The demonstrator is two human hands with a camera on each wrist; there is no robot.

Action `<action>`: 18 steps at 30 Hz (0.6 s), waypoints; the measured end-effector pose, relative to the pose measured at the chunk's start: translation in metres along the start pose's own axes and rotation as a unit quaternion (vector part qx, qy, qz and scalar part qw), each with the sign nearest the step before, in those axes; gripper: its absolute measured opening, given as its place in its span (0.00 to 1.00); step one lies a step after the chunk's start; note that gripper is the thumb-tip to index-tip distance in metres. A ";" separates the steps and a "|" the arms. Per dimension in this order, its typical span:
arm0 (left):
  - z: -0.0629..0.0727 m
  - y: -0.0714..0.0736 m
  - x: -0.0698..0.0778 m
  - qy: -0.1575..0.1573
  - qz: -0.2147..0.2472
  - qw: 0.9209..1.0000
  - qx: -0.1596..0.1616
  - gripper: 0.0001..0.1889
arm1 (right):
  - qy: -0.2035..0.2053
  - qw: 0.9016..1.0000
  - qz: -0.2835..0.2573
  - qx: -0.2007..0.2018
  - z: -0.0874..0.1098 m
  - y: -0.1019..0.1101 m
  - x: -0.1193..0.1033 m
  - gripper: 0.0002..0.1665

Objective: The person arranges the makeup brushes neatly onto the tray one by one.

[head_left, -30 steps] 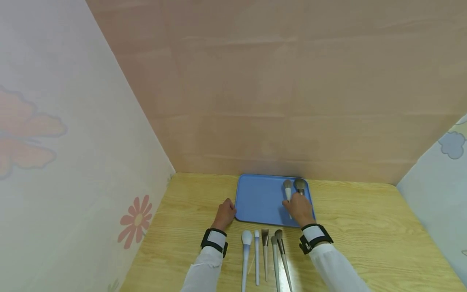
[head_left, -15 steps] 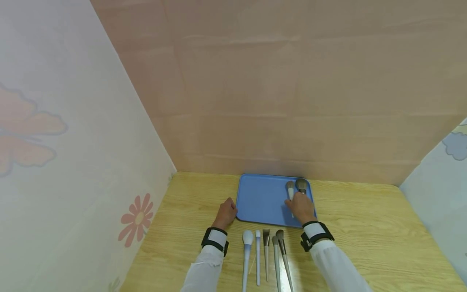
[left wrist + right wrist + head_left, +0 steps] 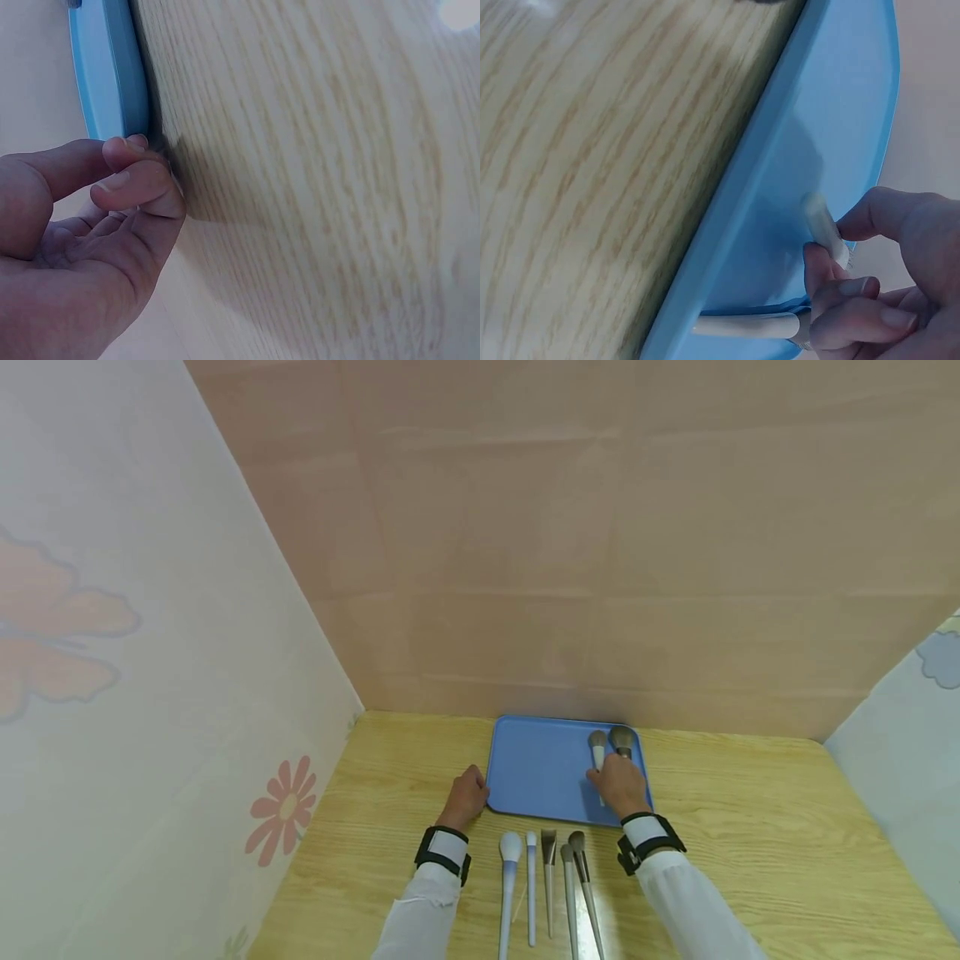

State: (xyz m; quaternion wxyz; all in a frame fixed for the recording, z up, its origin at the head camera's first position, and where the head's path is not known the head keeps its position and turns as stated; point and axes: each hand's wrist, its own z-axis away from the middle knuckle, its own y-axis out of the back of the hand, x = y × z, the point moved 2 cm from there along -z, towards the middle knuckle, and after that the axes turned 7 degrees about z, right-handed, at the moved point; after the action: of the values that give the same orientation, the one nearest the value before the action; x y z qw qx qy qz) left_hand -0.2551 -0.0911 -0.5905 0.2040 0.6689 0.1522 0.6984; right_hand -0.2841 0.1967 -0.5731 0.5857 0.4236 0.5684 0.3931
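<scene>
In the head view, my right hand [image 3: 622, 783] is over the right part of the blue tray [image 3: 536, 768]. Thumb and finger pinch the pale handle of a makeup brush [image 3: 825, 229], whose grey-brown bristles point away from me. Beside it, a fluffier makeup brush [image 3: 622, 739] lies along the tray's right side, its middle hidden by the hand. My left hand [image 3: 463, 797] is at the tray's near left corner. Its thumb and curled fingers [image 3: 135, 184] pinch the corner rim in the left wrist view, the contact partly hidden.
Several makeup brushes lie in a row on the wooden table [image 3: 750, 835] in front of the tray, among them a white-headed brush [image 3: 510, 852] and a flat dark brush [image 3: 549, 852]. A brown backdrop [image 3: 525, 568] rises behind, with a flowered panel [image 3: 187, 610] on the left.
The right hand and its brush shifted slightly right, closer to the fluffier brush, then stayed almost still. The left hand keeps its place at the tray corner.
</scene>
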 end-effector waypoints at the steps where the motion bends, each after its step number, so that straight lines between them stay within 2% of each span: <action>1: 0.001 0.001 0.001 -0.002 0.000 1.000 0.000 0.08 | 0.001 1.000 -0.003 0.002 0.000 0.000 0.000 0.29; 5: 0.003 0.002 0.006 -0.003 -0.014 1.000 0.002 0.07 | 0.004 1.000 -0.019 0.008 0.000 -0.001 -0.001 0.25; 7: 0.002 0.001 0.007 0.011 -0.015 1.000 -0.002 0.05 | 0.004 1.000 -0.022 0.007 0.000 -0.003 -0.001 0.23; 12: 0.004 -0.002 0.007 0.016 -0.027 0.999 -0.004 0.04 | 0.004 1.000 -0.020 -0.002 0.000 -0.007 0.001 0.19; 18: 0.004 -0.002 0.006 0.020 -0.027 0.999 -0.003 0.04 | 0.014 1.000 -0.026 0.012 0.002 -0.008 0.001 0.16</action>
State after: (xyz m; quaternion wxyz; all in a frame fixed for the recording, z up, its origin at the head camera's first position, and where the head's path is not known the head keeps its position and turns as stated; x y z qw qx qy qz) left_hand -0.2507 -0.0865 -0.5862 0.2215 0.6498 0.1718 0.7065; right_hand -0.2821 0.1952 -0.5807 0.5829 0.4102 0.5915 0.3770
